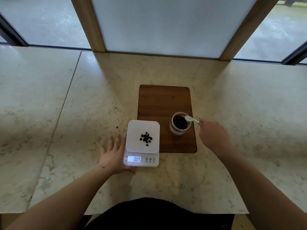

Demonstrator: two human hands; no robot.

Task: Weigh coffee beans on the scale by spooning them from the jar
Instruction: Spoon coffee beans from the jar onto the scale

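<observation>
A white digital scale (132, 130) stands on the marble counter, its lit display reading 0.09. A small heap of dark coffee beans (146, 138) lies on its platform. To its right an open glass jar (176, 131) with beans inside stands on a wooden board (159, 103). My right hand (211, 135) grips the handle of a white spoon (190, 118), whose bowl hovers over the jar's right rim. My left hand (113, 155) lies flat on the counter, fingers spread, against the scale's left side.
A stray bean (117, 127) lies on the marble counter (66, 113) left of the scale. A wood-framed frosted panel (162, 25) rises at the back edge. My dark-clothed body is at the near edge.
</observation>
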